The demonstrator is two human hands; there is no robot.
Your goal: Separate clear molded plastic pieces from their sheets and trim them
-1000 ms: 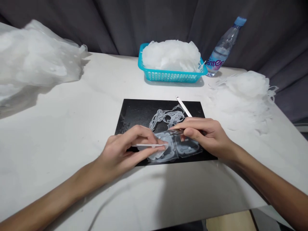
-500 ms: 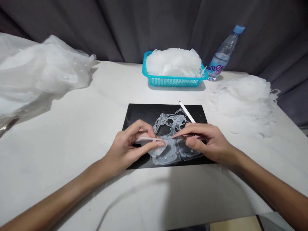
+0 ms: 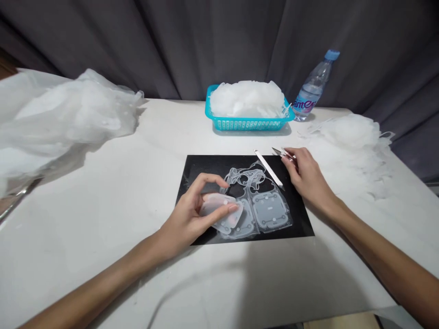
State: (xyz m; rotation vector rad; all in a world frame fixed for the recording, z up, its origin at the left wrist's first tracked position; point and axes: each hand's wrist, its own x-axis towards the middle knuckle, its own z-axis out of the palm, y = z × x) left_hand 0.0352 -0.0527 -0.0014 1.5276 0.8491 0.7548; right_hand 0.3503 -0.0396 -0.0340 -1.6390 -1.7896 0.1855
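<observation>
My left hand (image 3: 202,212) pinches a translucent, rounded-square piece (image 3: 224,212) between thumb and fingers, tilted above the black mat (image 3: 192,171). At the mat's upper right corner, my right hand (image 3: 303,171) is closed on a small pointed metal tool (image 3: 277,151); its handle is mostly hidden by the fingers. On the mat lies a clear moulded sheet (image 3: 270,210) with rounded-square shapes, its left part partly covered by the held piece. Curled clear trimmings (image 3: 250,176) lie behind it. A slim white tool (image 3: 269,169) with a pointed end rests diagonally between trimmings and right hand.
A turquoise basket (image 3: 252,124) heaped with translucent pieces stands at the back, beside a water bottle (image 3: 312,91). To the right is a loose translucent pile (image 3: 353,146). A large plastic bag (image 3: 75,114) covers the left; a shiny long object (image 3: 22,196) lies near it.
My right hand has drawn back from the held piece to the mat's upper right corner, keeping the pointed tool. My left hand has turned the piece from edge-on to face up.
</observation>
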